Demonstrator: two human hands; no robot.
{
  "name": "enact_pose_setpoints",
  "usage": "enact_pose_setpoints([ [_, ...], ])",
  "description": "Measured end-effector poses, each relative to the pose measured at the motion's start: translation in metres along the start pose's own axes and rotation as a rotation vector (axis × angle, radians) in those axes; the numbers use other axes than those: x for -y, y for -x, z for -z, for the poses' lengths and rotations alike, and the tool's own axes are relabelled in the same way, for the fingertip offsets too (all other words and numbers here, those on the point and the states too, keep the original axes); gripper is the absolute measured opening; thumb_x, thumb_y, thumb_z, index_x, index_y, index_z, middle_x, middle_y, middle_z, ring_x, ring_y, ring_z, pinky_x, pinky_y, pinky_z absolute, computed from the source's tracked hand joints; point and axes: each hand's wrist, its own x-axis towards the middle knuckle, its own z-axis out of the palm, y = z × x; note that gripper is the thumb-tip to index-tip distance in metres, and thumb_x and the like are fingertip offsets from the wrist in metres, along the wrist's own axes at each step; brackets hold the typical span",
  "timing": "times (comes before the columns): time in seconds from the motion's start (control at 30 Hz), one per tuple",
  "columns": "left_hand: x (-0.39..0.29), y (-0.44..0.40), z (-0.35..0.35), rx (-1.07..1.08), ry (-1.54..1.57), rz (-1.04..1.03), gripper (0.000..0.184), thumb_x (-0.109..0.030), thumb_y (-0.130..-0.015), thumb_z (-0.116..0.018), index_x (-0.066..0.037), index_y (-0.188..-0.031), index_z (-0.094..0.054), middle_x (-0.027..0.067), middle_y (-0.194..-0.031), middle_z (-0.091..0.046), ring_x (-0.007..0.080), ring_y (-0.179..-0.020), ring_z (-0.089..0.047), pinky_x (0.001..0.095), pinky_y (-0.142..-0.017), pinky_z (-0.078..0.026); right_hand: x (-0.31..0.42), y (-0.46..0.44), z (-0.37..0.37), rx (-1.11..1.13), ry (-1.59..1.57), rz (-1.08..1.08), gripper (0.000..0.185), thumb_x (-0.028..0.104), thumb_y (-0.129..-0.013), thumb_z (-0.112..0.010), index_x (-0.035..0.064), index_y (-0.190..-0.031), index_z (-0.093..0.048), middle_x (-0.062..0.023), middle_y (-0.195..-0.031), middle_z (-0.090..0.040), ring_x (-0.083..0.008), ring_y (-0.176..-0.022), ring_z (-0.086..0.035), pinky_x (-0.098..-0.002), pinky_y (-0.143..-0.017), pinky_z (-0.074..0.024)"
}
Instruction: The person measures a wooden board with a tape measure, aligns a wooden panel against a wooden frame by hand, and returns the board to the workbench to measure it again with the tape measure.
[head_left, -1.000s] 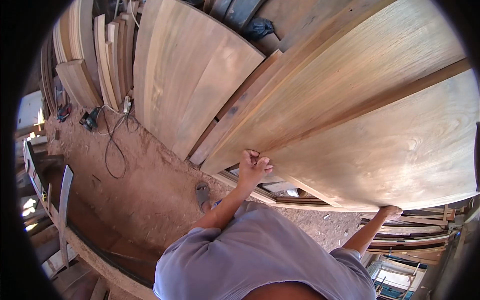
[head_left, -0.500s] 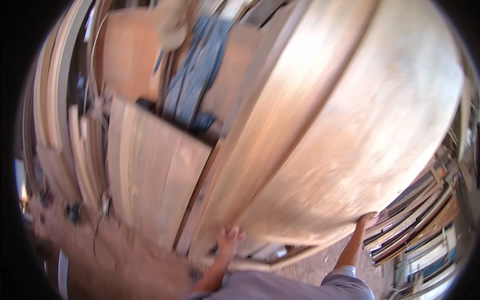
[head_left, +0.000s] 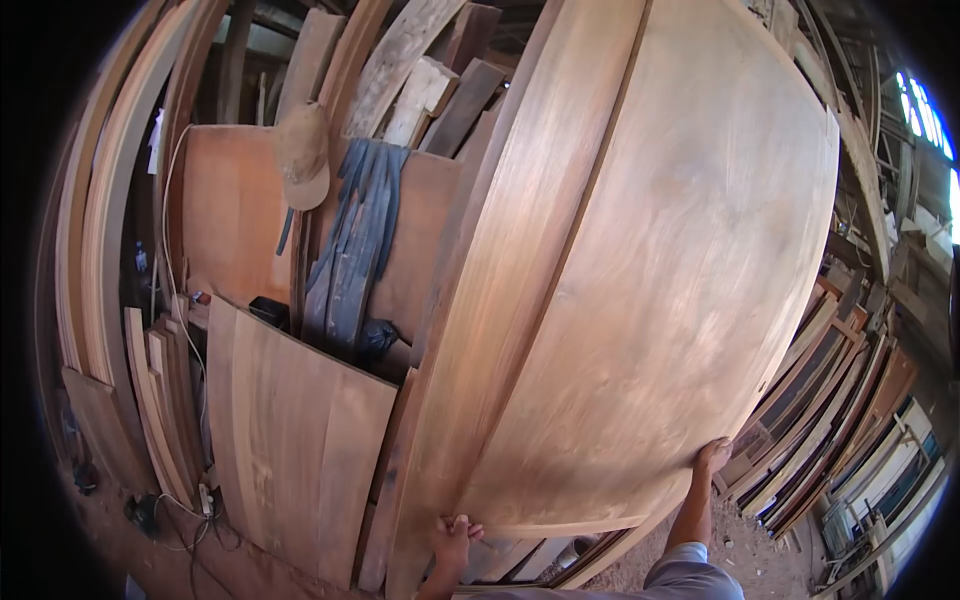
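Observation:
A large, smooth wooden panel [head_left: 680,270] stands tilted before me, its lower edge showing just above my body. My right hand [head_left: 713,455] is closed around the panel's right edge, low down. At the lower left corner my left hand [head_left: 455,540] has its fingers curled up against the panel, the thumb side showing. Behind the panel, on its left, is a long wooden board [head_left: 530,170], with a dark gap line running between the two.
Left of the board leans a shorter plank panel [head_left: 295,430]. Blue strips [head_left: 350,240] and a cap [head_left: 303,155] hang behind it. Stacked timber [head_left: 810,410] lines the right side. A cable [head_left: 195,545] lies on the dirt floor at lower left.
My view has shifted and steadied, so the panel sits further left and more upright in it. Both hands remain at the panel's lower edges.

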Motion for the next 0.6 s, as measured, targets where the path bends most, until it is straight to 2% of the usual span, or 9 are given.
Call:
enact_pose_setpoints([
  [0.07, 0.0, 0.001, -0.001, -0.004, -0.004, -0.012, 0.014, -0.008, -0.09, -0.054, -0.002, -0.094, -0.041, 0.0071, -0.08, -0.054, 0.0202, -0.067, -0.066, 0.0326, -0.059, -0.059, -0.001, 0.0, 0.002, -0.019, -0.035, -0.015, 0.032, 0.021, -0.092, -0.036, -0.0047, -0.092, -0.055, -0.0266, -0.094, -0.057, -0.0451, -0.086, -0.054, -0.0513, -0.076, -0.0432],
  [0.13, -0.001, 0.003, -0.002, -0.011, -0.009, -0.022, 0.009, -0.009, -0.09, -0.053, -0.003, -0.09, -0.045, 0.0058, -0.077, -0.055, 0.0186, -0.066, -0.066, 0.0306, -0.058, -0.059, -0.003, 0.0, 0.006, 0.062, 0.08, 0.125, 0.038, 0.025, -0.094, -0.034, -0.0058, -0.096, -0.056, -0.0272, -0.094, -0.059, -0.0463, -0.087, -0.055, -0.0505, -0.078, -0.0427],
  [0.17, -0.001, 0.002, -0.003, -0.013, -0.005, -0.034, 0.009, -0.009, -0.09, -0.053, -0.004, -0.089, -0.046, 0.0057, -0.077, -0.055, 0.0185, -0.066, -0.066, 0.0303, -0.057, -0.059, 0.003, 0.001, 0.008, 0.059, 0.078, 0.124, 0.038, 0.025, -0.094, -0.034, -0.0058, -0.096, -0.056, -0.0272, -0.094, -0.059, -0.0463, -0.087, -0.055, -0.0505, -0.078, -0.0427],
  [0.23, 0.0, 0.003, -0.002, -0.013, -0.002, -0.043, 0.009, -0.009, -0.091, -0.053, -0.004, -0.088, -0.046, 0.0056, -0.076, -0.055, 0.0185, -0.065, -0.066, 0.0301, -0.057, -0.059, 0.029, 0.008, 0.019, 0.015, -0.031, 0.055, 0.042, 0.029, -0.095, -0.034, -0.0065, -0.099, -0.056, -0.0288, -0.096, -0.06, -0.046, -0.091, -0.056, -0.049, -0.078, -0.0433],
  [0.33, 0.003, 0.0, 0.002, -0.011, 0.022, -0.011, 0.02, -0.007, -0.089, -0.057, -0.002, -0.092, -0.038, 0.0079, -0.079, -0.053, 0.0226, -0.067, -0.066, 0.0353, -0.06, -0.06, 0.062, 0.021, 0.037, -0.022, -0.207, -0.04, 0.046, 0.034, -0.096, -0.035, -0.007, -0.101, -0.055, -0.0315, -0.096, -0.06, -0.0462, -0.092, -0.056, -0.0482, -0.077, -0.0436],
  [0.6, 0.005, -0.002, 0.002, -0.007, 0.041, -0.023, 0.02, -0.007, -0.089, -0.058, -0.002, -0.095, -0.039, 0.0075, -0.079, -0.053, 0.0228, -0.067, -0.066, 0.0358, -0.06, -0.06, 0.06, 0.023, 0.04, 0.022, -0.084, -0.038, 0.048, 0.035, -0.096, -0.035, -0.0077, -0.101, -0.055, -0.0329, -0.093, -0.06, -0.0474, -0.088, -0.057, -0.0499, -0.076, -0.0435],
])
